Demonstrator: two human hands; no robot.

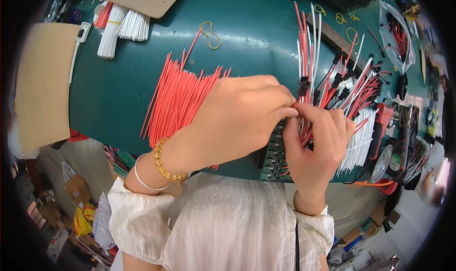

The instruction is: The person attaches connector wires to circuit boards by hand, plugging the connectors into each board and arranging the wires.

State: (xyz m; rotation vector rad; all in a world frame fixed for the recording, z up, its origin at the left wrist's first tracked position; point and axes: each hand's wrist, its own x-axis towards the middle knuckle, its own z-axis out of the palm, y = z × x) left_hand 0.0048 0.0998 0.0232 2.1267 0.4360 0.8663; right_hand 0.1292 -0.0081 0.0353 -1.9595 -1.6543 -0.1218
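Both hands are working above the green table (256, 33): right hand (316, 145) gripping a wire bundle (308, 57), left hand (237, 116) pinching—apparently—a black connector (303, 86) against it. Risk: slipping wires scattering onto the table.

red wires (178, 97) | white wires (124, 27) | green table (256, 38) | black connector (302, 86)

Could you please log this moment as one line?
left hand: pinching small black plastic connector | right hand: gripping bundle of red and white wires | green table
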